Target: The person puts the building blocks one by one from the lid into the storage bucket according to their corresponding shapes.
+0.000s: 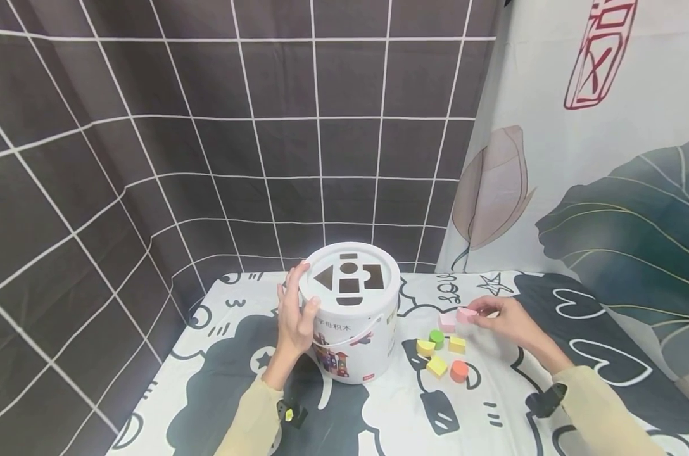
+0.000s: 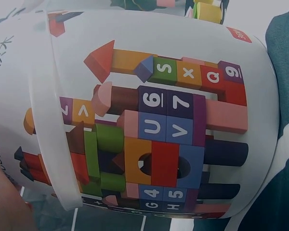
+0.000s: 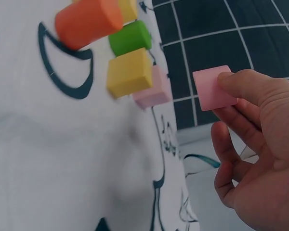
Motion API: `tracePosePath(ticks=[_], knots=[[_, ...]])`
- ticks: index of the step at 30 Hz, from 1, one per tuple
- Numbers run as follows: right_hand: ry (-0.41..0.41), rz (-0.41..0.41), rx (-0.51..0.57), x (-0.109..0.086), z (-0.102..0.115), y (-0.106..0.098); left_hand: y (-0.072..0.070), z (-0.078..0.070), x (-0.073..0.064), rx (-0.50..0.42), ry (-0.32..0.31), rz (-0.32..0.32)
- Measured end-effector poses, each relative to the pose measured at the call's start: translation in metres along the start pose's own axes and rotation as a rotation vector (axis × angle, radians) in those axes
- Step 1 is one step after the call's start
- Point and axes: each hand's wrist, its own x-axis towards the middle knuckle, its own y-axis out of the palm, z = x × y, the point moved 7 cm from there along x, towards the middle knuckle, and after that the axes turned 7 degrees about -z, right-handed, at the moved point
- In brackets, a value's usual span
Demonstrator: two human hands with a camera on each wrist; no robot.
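My right hand (image 1: 506,316) pinches a pink block (image 3: 212,87) between thumb and fingers, its square face showing in the right wrist view. Just left of it in the head view, another pink block (image 1: 447,323) sits on the cloth. At the left side of a white lidded bucket (image 1: 353,342), my left hand (image 1: 296,316) rests with fairly straight fingers along the lid's edge. The lid (image 1: 316,297) has cut-out holes, among them a triangle, a circle and a square. In the left wrist view, the bucket's printed side (image 2: 173,106) and its white handle (image 2: 45,110) fill the picture.
Right of the bucket lie a green block (image 1: 437,338), a red-orange cylinder (image 1: 459,371) and several yellow blocks (image 1: 437,366). They rest on a patterned cloth (image 1: 401,411). A dark gridded curtain (image 1: 276,145) hangs behind, with a pale printed one (image 1: 549,158) at the right.
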Motion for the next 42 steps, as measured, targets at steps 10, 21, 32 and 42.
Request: tracePosePath(ticks=[10,21,32,42], knots=[[-0.002,0.030,0.032,0.011,0.028,-0.008,0.001,0.001,0.001,0.003,0.000,0.001],[-0.109,0.001,0.047,0.020,0.076,-0.023,0.001,0.001,0.000,0.014,-0.005,0.003],[-0.180,-0.003,0.088,0.026,0.117,-0.031,0.000,-0.001,-0.001,0.009,0.001,0.000],[-0.234,-0.004,0.125,0.031,0.148,-0.032,0.000,-0.001,-0.001,0.009,0.005,-0.009]])
